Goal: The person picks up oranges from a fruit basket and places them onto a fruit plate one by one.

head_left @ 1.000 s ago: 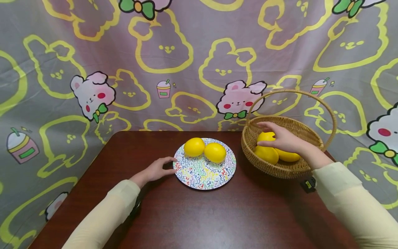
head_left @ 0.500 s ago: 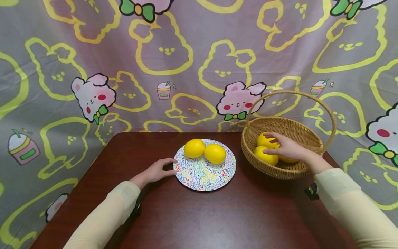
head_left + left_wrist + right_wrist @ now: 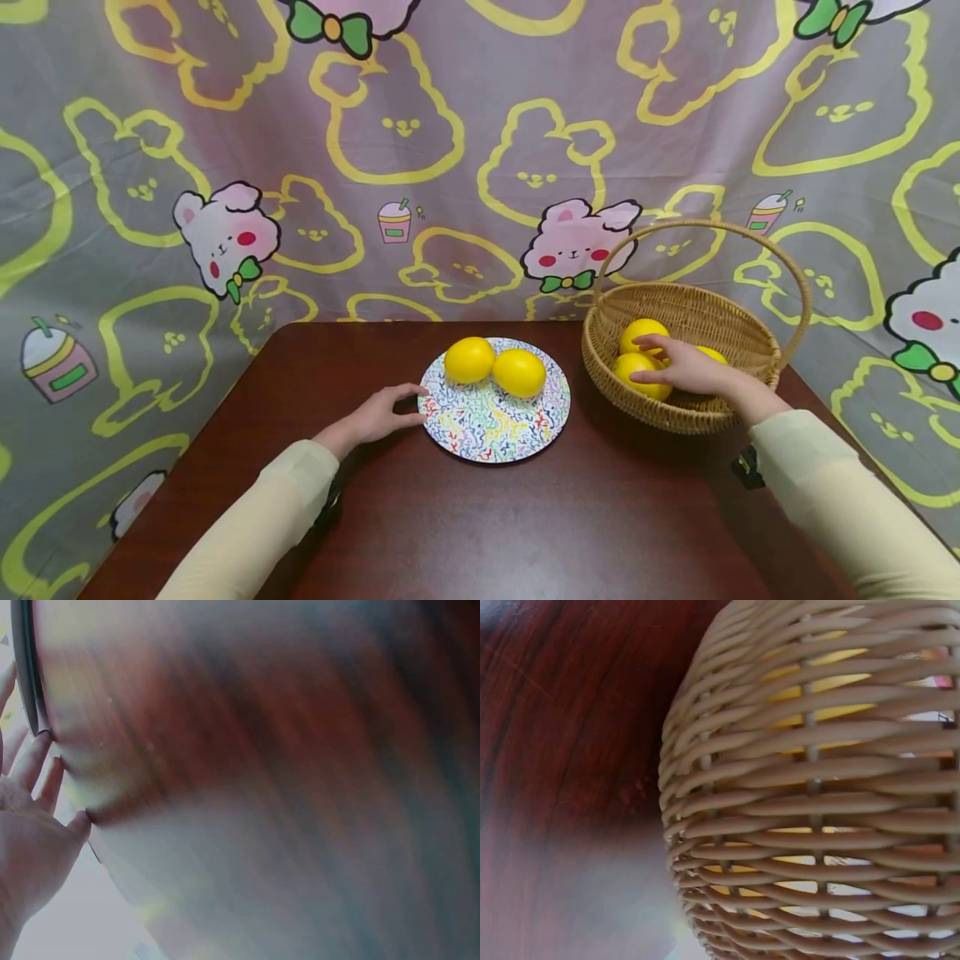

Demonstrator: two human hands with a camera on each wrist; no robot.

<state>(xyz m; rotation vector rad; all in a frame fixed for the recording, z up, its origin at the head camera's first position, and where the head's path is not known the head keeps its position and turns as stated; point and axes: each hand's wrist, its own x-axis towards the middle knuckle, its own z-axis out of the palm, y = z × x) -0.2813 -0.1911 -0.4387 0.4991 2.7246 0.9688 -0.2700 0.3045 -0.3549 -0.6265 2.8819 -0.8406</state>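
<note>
Two yellow lemons, a left one (image 3: 469, 360) and a right one (image 3: 519, 372), lie side by side on a round plate (image 3: 487, 429) with a colourful squiggle print. My left hand (image 3: 378, 414) rests at the plate's left rim, thumb and fingers apart; its fingertips show beside the dark rim in the left wrist view. My right hand (image 3: 693, 367) reaches into a wicker basket (image 3: 708, 312), fingers spread over the lemons there. A back lemon (image 3: 641, 333) and a front lemon (image 3: 637, 367) show by its fingertips; another yellow fruit (image 3: 711, 354) is partly hidden behind the hand.
The basket's tall arched handle (image 3: 798, 267) rises above its rim. A dark brown wooden table (image 3: 487, 525) bears both plate and basket. Directly behind its back edge hangs a patterned curtain (image 3: 465, 200). Woven basket wall (image 3: 832, 802) fills much of the right wrist view.
My right hand has come down and nearer within the basket, lower over the lemons. My left hand and the plate with its two lemons have stayed in place.
</note>
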